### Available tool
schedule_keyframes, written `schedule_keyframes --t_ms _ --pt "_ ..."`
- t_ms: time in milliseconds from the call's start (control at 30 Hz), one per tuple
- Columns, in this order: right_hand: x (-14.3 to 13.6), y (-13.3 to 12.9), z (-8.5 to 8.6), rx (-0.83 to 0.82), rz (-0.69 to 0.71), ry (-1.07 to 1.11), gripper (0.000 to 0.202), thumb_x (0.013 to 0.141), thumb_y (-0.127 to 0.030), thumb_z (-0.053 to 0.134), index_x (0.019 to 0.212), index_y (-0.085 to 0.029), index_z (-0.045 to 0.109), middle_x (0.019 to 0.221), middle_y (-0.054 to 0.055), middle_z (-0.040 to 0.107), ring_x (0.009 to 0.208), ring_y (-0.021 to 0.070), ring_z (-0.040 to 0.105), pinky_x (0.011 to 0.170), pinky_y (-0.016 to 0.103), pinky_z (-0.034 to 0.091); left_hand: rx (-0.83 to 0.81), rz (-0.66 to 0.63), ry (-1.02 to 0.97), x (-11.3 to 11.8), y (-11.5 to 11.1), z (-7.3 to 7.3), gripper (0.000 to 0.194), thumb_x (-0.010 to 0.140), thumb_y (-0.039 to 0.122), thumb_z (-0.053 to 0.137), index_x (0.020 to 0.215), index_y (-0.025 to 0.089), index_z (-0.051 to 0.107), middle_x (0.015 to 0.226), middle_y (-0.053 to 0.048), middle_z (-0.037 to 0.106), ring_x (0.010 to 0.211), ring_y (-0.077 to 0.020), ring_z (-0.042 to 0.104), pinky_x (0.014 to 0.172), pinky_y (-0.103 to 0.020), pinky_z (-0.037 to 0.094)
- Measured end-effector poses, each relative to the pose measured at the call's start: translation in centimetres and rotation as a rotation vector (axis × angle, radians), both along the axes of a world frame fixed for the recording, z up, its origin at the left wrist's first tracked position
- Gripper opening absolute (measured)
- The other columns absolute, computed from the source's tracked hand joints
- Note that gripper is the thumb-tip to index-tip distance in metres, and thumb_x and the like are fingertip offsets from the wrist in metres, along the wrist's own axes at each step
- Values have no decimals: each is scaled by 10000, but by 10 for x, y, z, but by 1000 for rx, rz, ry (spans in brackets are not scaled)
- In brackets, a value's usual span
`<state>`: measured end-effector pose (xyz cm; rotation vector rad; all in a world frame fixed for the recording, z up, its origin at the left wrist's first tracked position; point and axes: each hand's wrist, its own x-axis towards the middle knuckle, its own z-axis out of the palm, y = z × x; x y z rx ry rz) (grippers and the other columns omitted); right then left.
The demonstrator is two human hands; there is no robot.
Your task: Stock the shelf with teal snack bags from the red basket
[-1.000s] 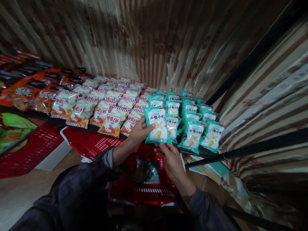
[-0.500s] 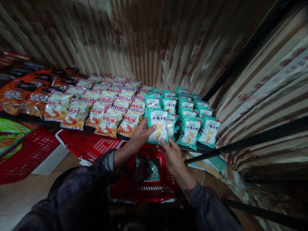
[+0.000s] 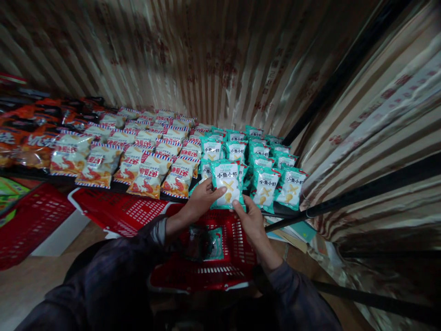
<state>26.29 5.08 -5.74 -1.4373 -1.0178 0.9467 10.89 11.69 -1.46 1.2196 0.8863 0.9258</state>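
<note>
A teal and white snack bag (image 3: 226, 177) is held upright between both hands at the shelf's front edge. My left hand (image 3: 204, 197) grips its left side, thumb across the front. My right hand (image 3: 250, 218) pinches its lower right corner. Behind and beside it stand rows of matching teal bags (image 3: 266, 186). Below my hands is a red basket (image 3: 206, 276) with a teal packet (image 3: 215, 243) and a dark packet (image 3: 195, 241) inside.
White and red snack bags (image 3: 148, 174) fill the shelf's middle, orange bags (image 3: 37, 145) its left. Red baskets (image 3: 117, 207) lie below. A black metal bar (image 3: 361, 191) crosses the right side, before striped curtains (image 3: 206, 55). Books or papers (image 3: 292, 232) lie under the shelf.
The held bag has come slightly away from the row, still in both hands. The view has shifted, so the shelf and baskets appear farther left.
</note>
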Motion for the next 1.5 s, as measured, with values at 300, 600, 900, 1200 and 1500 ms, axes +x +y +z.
schedule_keyframes --t_ms 300,600,900,1200,1500 --pt "5 -2 -9 210 -132 -481 507 863 -438 535 1289 -164 557 1314 144 601 1225 255 543 1071 469 410 219 44 285 9 2 -14 491 789 365 659 1224 162 555 1134 -95 706 1019 -236 674 915 -393 535" --pt "4 -1 -3 75 -88 -353 688 882 -551 508 1426 -135 442 1459 169 498 1364 285 448 1143 485 333 360 29 491 14 -4 -5 590 863 338 565 1403 134 445 1188 -123 677 1073 -260 652 951 -404 505" --pt "4 7 5 47 -81 -396 743 876 -591 472 1435 -103 425 1449 191 500 1354 304 448 1125 484 342 371 10 490 17 -4 -9 679 862 299 540 1494 166 331 1317 -125 616 1233 -266 573 1040 -441 455" --pt "4 16 4 81 -100 -431 729 872 -587 471 1421 -108 436 1364 183 574 1309 296 488 1095 458 375 381 -48 552 19 -8 -5 480 834 214 515 1308 141 501 1285 -139 621 1179 -264 595 1023 -424 465" --pt "2 19 -4 85 -72 -422 785 884 -592 456 1458 -66 350 1398 239 528 1264 310 540 1056 467 419 436 -15 455 23 -8 -12 424 825 193 509 1247 155 526 1249 -142 632 1174 -267 585 1036 -453 448"
